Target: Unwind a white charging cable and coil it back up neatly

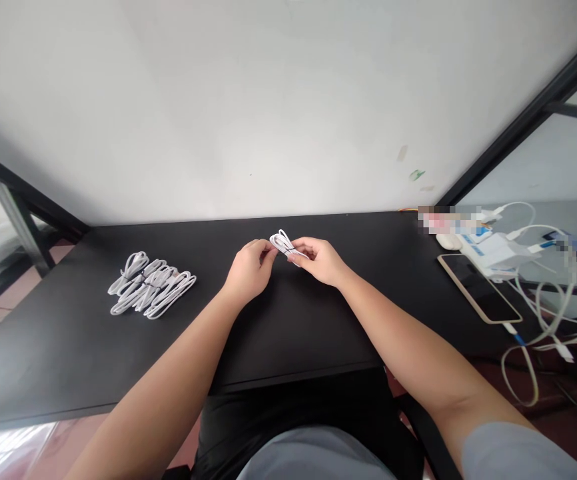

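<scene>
A small coiled bundle of white cable, with a thin dark tie around its middle, is held just above the black desk. My right hand grips its right end between thumb and fingers. At the bundle's left end, the thumb and forefinger of my left hand are pinched together on the cable; the exact spot they grip is partly hidden. To the left on the desk lies a group of similar white cable bundles, side by side, with dark ties around them.
The black desk runs back to a white wall. On the right lie a phone with a cable plugged in, a white charger and tangled white cables hanging past the edge. Dark metal frames stand at both sides.
</scene>
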The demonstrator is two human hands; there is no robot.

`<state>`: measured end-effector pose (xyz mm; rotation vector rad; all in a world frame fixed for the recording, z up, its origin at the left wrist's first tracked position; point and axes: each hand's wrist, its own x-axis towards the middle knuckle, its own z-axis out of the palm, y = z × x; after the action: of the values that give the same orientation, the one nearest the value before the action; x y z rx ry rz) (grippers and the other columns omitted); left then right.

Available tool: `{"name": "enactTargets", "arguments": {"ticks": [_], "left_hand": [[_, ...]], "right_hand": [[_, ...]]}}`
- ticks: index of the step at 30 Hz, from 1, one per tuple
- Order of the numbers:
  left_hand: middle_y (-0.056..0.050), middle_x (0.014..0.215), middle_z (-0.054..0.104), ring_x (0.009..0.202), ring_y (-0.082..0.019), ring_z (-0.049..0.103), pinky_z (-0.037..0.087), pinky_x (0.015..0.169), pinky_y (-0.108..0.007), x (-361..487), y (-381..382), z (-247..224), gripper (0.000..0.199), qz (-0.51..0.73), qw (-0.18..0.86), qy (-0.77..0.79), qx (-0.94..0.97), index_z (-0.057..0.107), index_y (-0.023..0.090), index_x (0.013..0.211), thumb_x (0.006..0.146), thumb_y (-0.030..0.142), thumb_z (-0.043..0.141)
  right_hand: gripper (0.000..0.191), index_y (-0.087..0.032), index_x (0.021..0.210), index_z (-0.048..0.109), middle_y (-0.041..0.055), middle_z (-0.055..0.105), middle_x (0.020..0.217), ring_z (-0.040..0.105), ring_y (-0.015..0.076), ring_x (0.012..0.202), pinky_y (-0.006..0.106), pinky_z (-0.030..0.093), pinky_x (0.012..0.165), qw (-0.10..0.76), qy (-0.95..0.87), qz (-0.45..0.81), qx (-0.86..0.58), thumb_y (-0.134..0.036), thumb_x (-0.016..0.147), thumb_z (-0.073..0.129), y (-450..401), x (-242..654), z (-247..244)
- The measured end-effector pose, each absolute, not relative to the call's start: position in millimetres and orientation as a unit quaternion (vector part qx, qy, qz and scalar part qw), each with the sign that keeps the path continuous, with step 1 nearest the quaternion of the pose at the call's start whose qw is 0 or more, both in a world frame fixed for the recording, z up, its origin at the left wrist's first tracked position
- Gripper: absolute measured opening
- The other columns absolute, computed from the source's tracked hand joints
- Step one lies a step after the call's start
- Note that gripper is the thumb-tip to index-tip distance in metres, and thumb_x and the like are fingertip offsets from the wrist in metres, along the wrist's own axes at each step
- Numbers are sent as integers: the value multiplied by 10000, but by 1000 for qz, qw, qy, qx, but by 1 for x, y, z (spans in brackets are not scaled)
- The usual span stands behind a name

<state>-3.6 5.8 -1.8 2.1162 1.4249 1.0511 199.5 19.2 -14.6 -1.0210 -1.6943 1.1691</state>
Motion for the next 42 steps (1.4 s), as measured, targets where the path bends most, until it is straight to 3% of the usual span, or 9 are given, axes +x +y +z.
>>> {"name": "enactTargets", "arguments": {"ticks": [9,13,19,22,26,30,37,42], "left_hand": [[-21,805,718,694,-166,625,449,688,-284,-4,6,-3,225,372,253,541,710,655,207,852,940,387,553],[-34,800,732,706,-184,665,469,690,-295,-4,8,-5,206,378,252,559,694,684,206,858,915,378,585],[-71,857,741,617,-156,658,524,617,-284,-4,9,-5,216,345,463,482,659,704,169,880,832,379,686],[-86,860,739,521,-109,589,488,523,-251,-4,10,-4,264,377,495,469,627,695,144,879,821,402,700],[-58,751,715,520,-106,578,470,513,-231,-4,12,-7,216,453,471,466,597,704,134,889,789,325,711],[-59,761,730,547,-128,594,467,523,-246,-8,15,-9,234,453,433,499,599,723,145,935,772,310,696],[-29,780,755,694,-171,662,471,671,-285,-19,20,-6,200,379,283,625,621,721,204,846,809,380,634],[-7,730,713,680,-176,633,445,661,-294,-18,19,-9,192,287,260,627,676,714,229,810,791,415,668]], "right_hand": [[386,-197,1161,605,34,737,868,649,152,730,300,502,710,398,-672,466,-417,-355,830,724,17,200,-10],[385,-212,1079,539,21,734,846,653,153,719,301,495,702,406,-649,500,-404,-382,808,753,16,198,-11],[379,-219,993,496,-4,713,820,645,137,718,273,474,664,449,-584,572,-361,-396,800,769,19,198,-14],[378,-219,1028,493,-3,700,841,634,128,673,241,429,560,436,-563,614,-341,-392,818,756,16,196,-8],[409,-206,1145,508,12,685,873,557,87,561,209,294,452,343,-538,705,-311,-347,841,742,10,196,1],[322,-171,1096,562,38,687,894,513,64,567,206,299,476,278,-540,735,-299,-314,863,732,11,205,2],[267,-185,963,565,45,727,900,559,81,605,205,343,502,303,-578,692,-309,-325,842,758,20,226,4],[285,-201,1034,615,50,740,973,644,117,719,221,437,575,399,-562,645,-330,-330,831,768,21,221,0]]}}
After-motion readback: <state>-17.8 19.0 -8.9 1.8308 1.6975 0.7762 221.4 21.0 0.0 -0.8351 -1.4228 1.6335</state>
